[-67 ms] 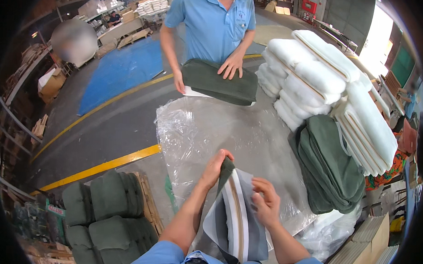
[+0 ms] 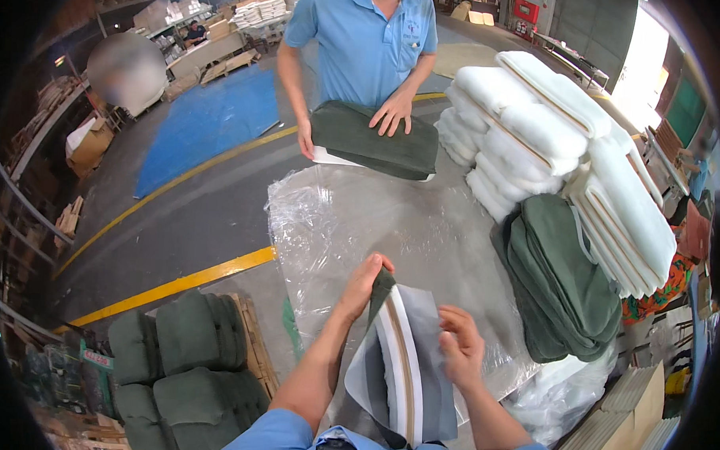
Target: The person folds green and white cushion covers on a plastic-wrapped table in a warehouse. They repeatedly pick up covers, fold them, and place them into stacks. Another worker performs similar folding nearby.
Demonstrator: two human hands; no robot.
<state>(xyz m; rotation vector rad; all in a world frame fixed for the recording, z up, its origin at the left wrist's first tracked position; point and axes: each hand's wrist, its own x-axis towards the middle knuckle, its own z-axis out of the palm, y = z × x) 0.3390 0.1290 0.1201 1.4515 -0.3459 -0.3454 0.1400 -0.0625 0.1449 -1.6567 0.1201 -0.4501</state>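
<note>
A dark green cushion cover with grey inner flaps stands gaping in front of me. Inside it sits a white foam cushion insert, a tan stripe running along its edge. My left hand grips the cover's far corner, where the green fabric folds over the end. Just right of the grey flap hovers my right hand, fingers loosely curled, thumb apart, and nothing visible in it. Across the table, a co-worker's hands rest on another green cover with white showing beneath it.
The table is covered with clear plastic film. White cushion inserts are piled at its right, beside a stack of green covers. Filled green cushions lie on a pallet at lower left. Cardboard sheets stand at lower right.
My right hand has shifted slightly to the right, away from the grey flap. My left hand keeps its hold on the corner.
</note>
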